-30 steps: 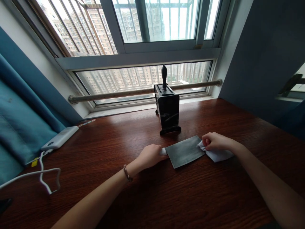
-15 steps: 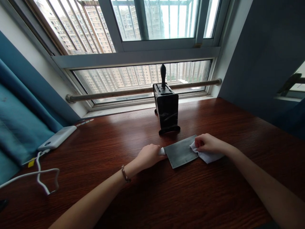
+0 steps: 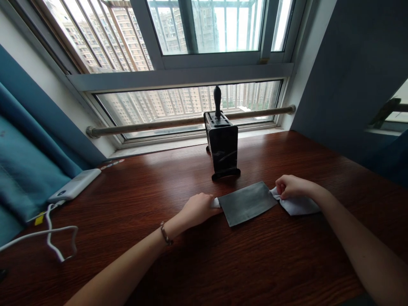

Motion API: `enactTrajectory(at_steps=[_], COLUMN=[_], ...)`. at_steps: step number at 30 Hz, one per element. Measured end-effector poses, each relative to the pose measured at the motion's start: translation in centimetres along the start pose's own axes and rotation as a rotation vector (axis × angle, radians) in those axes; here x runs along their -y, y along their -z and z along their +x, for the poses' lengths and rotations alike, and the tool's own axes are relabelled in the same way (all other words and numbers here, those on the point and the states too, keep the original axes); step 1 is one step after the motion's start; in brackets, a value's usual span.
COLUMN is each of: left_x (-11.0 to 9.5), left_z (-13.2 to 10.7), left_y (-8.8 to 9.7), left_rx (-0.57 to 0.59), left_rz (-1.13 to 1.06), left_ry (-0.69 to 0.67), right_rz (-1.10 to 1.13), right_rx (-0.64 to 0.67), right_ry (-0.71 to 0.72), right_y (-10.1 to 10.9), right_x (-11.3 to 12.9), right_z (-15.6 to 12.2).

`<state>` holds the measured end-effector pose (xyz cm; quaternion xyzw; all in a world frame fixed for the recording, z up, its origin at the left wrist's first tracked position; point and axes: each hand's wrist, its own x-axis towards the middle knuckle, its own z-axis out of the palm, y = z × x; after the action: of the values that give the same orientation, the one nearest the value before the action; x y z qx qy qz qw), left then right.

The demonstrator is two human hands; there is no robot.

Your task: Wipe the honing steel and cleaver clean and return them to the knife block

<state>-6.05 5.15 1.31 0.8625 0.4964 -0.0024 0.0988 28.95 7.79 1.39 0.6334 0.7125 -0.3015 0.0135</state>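
My left hand (image 3: 198, 209) is wrapped round the pale handle of a cleaver (image 3: 247, 203), most of the handle hidden under the fingers. The wide grey blade lies flat, close over the table, pointing right. Beyond its far end, my right hand (image 3: 291, 187) pinches a white cloth (image 3: 298, 205), whose loose part hangs down onto the table. One corner of the cloth is at or very near the blade's right edge; I cannot tell whether they touch.
A black knife block (image 3: 224, 146) with a dark-handled knife (image 3: 217, 101) in it stands behind the blade. On the left, a white power bank (image 3: 75, 185) with a white cable (image 3: 49, 231) lies by the blue curtain (image 3: 28, 148). The wooden table (image 3: 153, 174) meets a window behind.
My right hand has slid the cloth rightward, off the blade's surface to past its far end. The left hand and the cleaver have hardly moved.
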Motion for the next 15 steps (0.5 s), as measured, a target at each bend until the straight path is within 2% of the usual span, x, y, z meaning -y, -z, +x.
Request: enactTrajectory(at_steps=[5, 8, 12, 15], left_x=[0.0, 0.0, 0.0, 0.1], left_z=[0.1, 0.1, 0.1, 0.1], left_y=[0.0, 0.0, 0.1, 0.0], left_rx=[-0.003, 0.004, 0.005, -0.001], left_rz=[0.014, 0.005, 0.003, 0.014], left_ry=[0.001, 0.001, 0.002, -0.009], right_rz=[0.092, 0.220, 0.245, 0.189], right_rx=[0.048, 0.056, 0.116, 0.097], right_ry=[0.123, 0.239, 0.373, 0.316], right_y=[0.9, 1.1, -0.2, -1.3], right_x=[-0.7, 0.1, 2.4, 3.1], right_z=[-0.2, -0.6, -0.7, -0.4])
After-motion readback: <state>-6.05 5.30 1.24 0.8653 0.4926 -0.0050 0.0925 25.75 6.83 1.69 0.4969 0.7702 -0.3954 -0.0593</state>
